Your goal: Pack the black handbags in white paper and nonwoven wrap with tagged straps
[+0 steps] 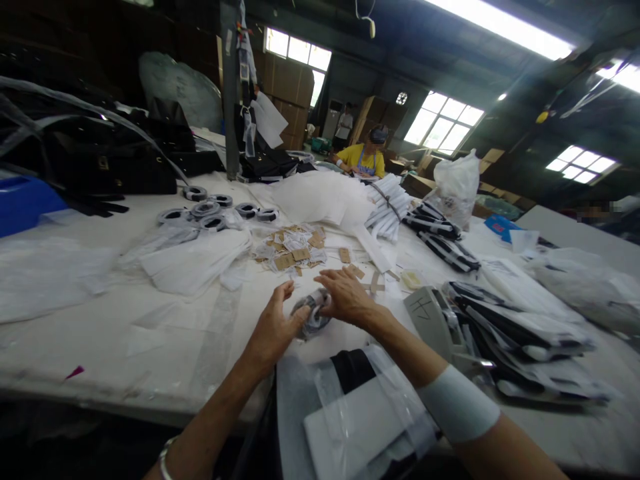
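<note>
A coiled strap (316, 321), grey and black with a clear or whitish wrapping, is between my two hands over the table. My left hand (276, 323) grips its left side, the thumb pressed against the coil. From the right, my right hand (349, 297) curls over the coil, some fingertips reaching into its ring. Just below lies a black bag (353, 370) in clear plastic, with a white sheet (350, 427) on it. Beyond my hands is a pile of brown tags (293, 250) with strings. More wrapped strap coils (213, 222) sit at the back left.
Thin white sheets (320, 193) and white rolled pieces (385, 213) lie at the back. To the right stand a grey device (433, 320) and stacked wrapped straps (525, 340). Black bags (100, 157) and a blue bin (27, 203) are at left. A co-worker (363, 159) sits across.
</note>
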`<state>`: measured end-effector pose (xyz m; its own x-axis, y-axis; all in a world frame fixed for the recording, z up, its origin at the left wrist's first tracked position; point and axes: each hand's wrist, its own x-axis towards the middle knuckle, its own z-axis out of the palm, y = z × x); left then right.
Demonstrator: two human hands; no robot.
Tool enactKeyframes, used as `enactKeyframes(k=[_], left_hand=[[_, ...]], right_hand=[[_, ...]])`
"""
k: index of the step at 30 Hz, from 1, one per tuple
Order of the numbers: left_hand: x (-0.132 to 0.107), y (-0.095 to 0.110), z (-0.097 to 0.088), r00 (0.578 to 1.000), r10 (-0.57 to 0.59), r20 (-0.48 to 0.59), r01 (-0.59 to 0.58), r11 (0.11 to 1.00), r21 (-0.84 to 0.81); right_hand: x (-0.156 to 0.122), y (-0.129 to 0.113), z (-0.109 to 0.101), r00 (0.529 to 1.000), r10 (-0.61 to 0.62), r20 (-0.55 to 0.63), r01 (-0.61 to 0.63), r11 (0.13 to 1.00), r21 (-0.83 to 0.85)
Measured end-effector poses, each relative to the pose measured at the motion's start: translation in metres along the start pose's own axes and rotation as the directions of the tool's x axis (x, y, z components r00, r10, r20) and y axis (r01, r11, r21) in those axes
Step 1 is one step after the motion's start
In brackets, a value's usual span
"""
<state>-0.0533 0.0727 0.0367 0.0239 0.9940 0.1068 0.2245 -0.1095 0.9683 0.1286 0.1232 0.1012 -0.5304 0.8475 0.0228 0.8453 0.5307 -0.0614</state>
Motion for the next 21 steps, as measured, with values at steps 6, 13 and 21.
enactKeyframes(k=[6,13,21], left_hand=[[0.003,-0.009,-0.016,0.994,0.073,-0.086,-0.057,0.982,0.182],[0.022,0.002,-0.002,0.980,0.133,0.149,-0.192,0.826,0.530],[0.052,0.003,0.022,0.968,-0.033,0.249,-0.170,0.643,0.747]], right_hand=[[-0.008,0.015,-0.008,0.994,0.085,-0.073,-0.079,0.993,0.084],[-0.017,0.009,0.009,0.985,0.161,-0.053,-0.156,0.984,0.090],[0.006,0.010,0.047,0.949,0.305,0.075,-0.310,0.948,0.072]])
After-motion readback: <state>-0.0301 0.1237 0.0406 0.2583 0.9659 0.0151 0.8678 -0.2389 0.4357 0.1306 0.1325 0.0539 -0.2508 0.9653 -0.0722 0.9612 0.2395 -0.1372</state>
